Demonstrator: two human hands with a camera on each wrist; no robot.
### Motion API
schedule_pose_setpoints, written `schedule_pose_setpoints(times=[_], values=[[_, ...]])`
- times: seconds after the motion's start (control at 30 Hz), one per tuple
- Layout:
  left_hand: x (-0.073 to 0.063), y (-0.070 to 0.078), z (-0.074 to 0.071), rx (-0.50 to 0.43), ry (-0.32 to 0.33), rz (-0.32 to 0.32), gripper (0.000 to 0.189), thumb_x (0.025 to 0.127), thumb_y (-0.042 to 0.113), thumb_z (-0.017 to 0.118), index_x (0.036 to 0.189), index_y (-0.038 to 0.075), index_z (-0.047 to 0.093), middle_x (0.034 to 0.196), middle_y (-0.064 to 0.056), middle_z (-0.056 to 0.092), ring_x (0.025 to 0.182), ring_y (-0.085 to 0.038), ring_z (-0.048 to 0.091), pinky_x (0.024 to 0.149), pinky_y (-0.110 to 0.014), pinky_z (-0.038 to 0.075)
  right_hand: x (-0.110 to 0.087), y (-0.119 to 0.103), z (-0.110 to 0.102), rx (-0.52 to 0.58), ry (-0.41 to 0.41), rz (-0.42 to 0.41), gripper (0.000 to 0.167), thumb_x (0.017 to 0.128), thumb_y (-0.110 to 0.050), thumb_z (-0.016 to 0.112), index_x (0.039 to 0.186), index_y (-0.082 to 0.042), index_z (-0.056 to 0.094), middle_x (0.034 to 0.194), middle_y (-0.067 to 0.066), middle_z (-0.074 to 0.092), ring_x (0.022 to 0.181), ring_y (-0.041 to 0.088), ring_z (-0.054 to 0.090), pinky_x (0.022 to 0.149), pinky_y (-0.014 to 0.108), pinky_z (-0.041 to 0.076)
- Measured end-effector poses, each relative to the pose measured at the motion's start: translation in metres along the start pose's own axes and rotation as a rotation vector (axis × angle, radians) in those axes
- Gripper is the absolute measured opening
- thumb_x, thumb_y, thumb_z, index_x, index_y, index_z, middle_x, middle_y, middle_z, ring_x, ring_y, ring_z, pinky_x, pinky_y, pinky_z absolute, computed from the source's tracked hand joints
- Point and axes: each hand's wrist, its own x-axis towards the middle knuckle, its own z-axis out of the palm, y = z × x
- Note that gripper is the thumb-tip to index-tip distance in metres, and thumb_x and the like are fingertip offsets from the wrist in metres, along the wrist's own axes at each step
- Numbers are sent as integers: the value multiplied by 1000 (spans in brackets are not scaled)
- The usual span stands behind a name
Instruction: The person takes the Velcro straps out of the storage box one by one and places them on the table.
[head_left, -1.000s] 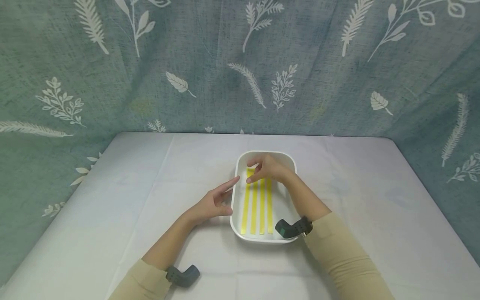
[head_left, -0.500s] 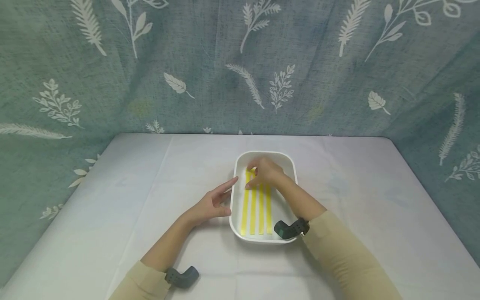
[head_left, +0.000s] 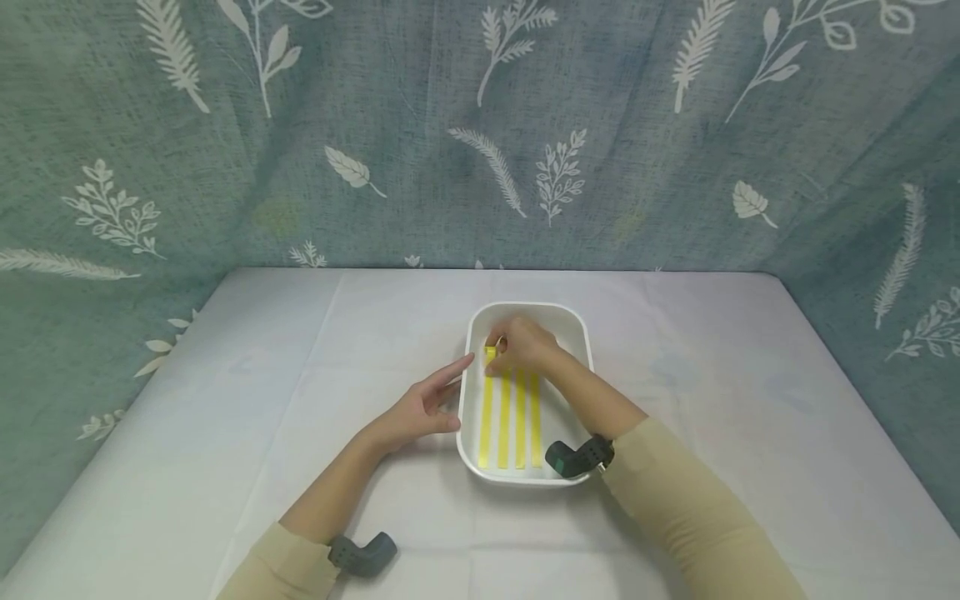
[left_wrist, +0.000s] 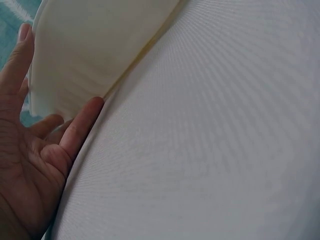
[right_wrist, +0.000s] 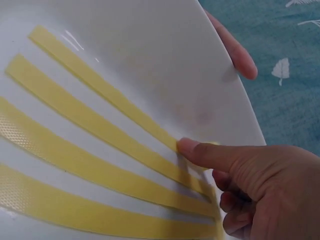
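My right grip (head_left: 523,346) seems to pinch a yellow strip (head_left: 486,425) inside the white tray (head_left: 564,400); my left grip (head_left: 422,410), fingers apart, touches its side.

No text, label, brand, number or sign can be read on anything in the three views
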Motion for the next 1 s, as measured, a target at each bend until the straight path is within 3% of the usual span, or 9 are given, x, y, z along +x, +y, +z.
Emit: schedule_pose_setpoints(times=[0.2,0.33,0.47,0.63,0.77,1.0], values=[[0,0,1,3,3,-7,87,82,20,75,151,18,23,159,-1,10,144,-34,16,102,-29,44,-1,1,-1,110,12,-109,24,78,-25,78,93,-8,70,71,-3,55,63,10,46,54,20,36],[0,1,1,3,10,-17,87,82,21,75,151,20,23,159,0,11,144,-34,16,102,-30,43,-2,-1,-4,249,17,-153,25,83,-21,73,97,-1,68,70,2,63,59,13,53,51,19,40],[0,2,2,7,15,-24,88,81,23,76,151,19,23,159,0,11,144,-34,17,103,-29,43,-2,-2,-6,363,-5,-110,39,86,-19,70,118,1,61,86,12,71,68,21,67,56,23,51],[1,2,2,-16,8,-19,87,82,19,75,151,19,23,159,-1,10,143,-35,18,101,-33,46,-1,-1,-7,527,-11,-65,41,88,-11,65,127,-1,55,98,17,71,79,25,70,70,31,59],[1,2,3,-34,8,-21,87,82,18,75,152,19,22,160,-2,9,143,-36,19,97,-35,49,-1,0,-8,616,-2,-70,41,88,-7,62,127,-3,55,97,14,72,84,23,70,77,34,59],[1,1,2,-40,4,-34,86,82,19,74,152,19,22,160,-2,8,143,-36,17,97,-37,49,-5,-1,-13,772,14,-127,51,85,-7,69,133,-3,51,86,9,67,79,20,69,77,38,59]])
